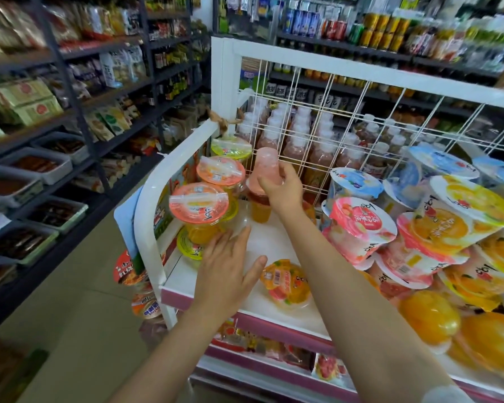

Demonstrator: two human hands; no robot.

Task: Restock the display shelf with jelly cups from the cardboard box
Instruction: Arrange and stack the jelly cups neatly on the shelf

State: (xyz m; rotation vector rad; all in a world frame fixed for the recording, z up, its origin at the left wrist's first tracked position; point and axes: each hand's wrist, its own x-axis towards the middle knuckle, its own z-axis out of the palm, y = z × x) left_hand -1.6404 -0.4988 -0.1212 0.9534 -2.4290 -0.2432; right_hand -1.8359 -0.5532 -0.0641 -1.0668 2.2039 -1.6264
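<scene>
My right hand grips a pink jelly cup held bottom-up above a stacked orange jelly cup at the back of the white display shelf. My left hand lies open with straight fingers over the shelf, its fingertips next to the stacked jelly cups with pink and orange lids at the shelf's left side. One jelly cup lies on its side on the shelf between my arms. The cardboard box is not in view.
Large jelly tubs are piled on the shelf's right half. A white wire grid backs the shelf, with bottles behind it. Dark store shelving with snacks lines the aisle to the left. A lower pink-edged tier holds more packets.
</scene>
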